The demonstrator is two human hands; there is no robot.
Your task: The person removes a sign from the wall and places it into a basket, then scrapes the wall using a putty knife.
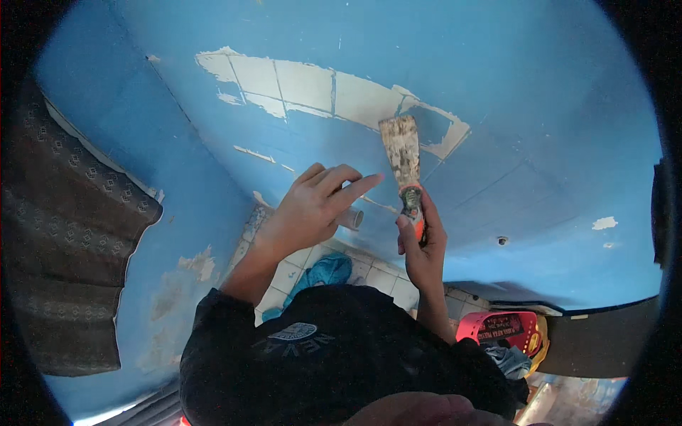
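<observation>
My right hand (426, 248) grips a putty knife (401, 149) by its orange and dark handle, its stained, flaking metal blade pointing up. Behind the blade is a blue wall (533, 106) with a long band of peeled paint (305, 89) showing white, gridded surface. My left hand (316, 206), left of the knife, has its fingers apart, the upper ones bent and one stretched toward the blade. A short grey-white cylinder (353, 219) shows just under that hand; whether I touch it, I cannot tell.
A dark patterned curtain (71, 234) hangs at left. Below are a tiled floor (383, 277) and a crumpled teal cloth (323, 273). A pink basket (483, 319) with dark clothes (508, 362) stands at lower right, beside a dark board (597, 337).
</observation>
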